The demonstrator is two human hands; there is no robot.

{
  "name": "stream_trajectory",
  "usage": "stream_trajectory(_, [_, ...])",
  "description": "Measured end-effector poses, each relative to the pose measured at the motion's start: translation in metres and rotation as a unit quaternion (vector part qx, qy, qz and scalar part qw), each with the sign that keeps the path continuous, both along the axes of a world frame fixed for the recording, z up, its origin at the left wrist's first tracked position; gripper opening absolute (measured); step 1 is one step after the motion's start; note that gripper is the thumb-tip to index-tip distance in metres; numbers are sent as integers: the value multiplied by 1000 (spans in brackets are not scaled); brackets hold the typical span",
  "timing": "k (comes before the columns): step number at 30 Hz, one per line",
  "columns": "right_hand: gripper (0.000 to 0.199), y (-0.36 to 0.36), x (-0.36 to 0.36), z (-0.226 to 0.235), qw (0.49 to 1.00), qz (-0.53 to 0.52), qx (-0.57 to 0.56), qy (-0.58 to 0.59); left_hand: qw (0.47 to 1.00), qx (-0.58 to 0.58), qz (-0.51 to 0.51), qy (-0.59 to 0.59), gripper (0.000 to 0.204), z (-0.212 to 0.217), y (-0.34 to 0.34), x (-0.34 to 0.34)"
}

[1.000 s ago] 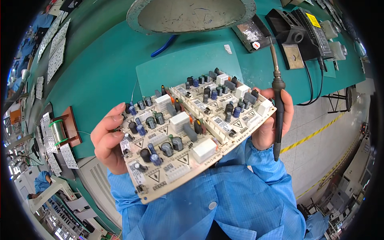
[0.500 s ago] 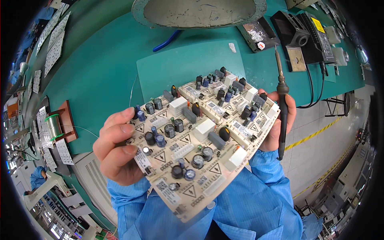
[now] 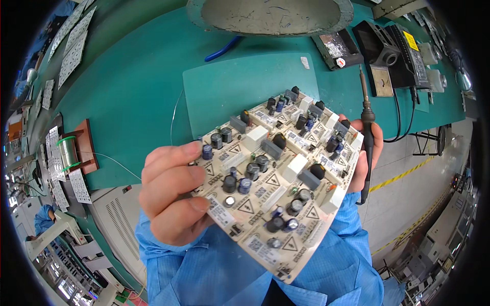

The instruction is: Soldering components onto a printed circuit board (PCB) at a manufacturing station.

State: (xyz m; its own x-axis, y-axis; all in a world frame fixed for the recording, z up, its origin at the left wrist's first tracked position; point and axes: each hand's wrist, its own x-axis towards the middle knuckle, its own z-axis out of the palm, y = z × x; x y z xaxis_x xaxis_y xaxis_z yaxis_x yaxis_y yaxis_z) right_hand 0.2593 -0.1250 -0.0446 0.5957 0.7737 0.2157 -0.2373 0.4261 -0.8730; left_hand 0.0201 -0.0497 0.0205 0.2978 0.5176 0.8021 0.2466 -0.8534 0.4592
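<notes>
A large pale circuit board panel [image 3: 246, 206] is held tilted in front of me, its face crowded with capacitors and white and grey block parts. My left hand [image 3: 172, 196] grips its left edge, fingers curled over the top. Its right edge rests in my right hand [image 3: 377, 144], mostly hidden behind the board. That same hand holds a black soldering iron [image 3: 368, 140] roughly upright, tip pointing away. Thin solder wire [image 3: 176, 109] rises beyond my left hand; another stretch runs from the solder spool [image 3: 68, 157] to that hand.
A green mat [image 3: 219, 84] covers part of the green bench. Behind it are a round metal hood [image 3: 270, 18], a blue-handled tool [image 3: 223, 49] and a dark tray [image 3: 341, 48]. At the right stands the soldering station [image 3: 406, 61], its cable hanging over the edge.
The board and my left hand have shifted right, and the board's near corner has swung to the right. The bench has also slid slightly right in view. Both hands keep their hold.
</notes>
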Motion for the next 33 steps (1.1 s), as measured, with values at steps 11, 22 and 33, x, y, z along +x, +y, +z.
stream_trajectory(11, [46,8,7,13,990,-92,-32,-105,971,126,39,-202,28,0,18,41])
stream_trajectory(22, [44,10,0,21,989,-113,-61,-72,981,105,27,-161,52,10,20,33])
stream_trajectory(33, [44,10,-1,23,987,-116,-55,-93,970,166,47,-173,54,2,31,33])
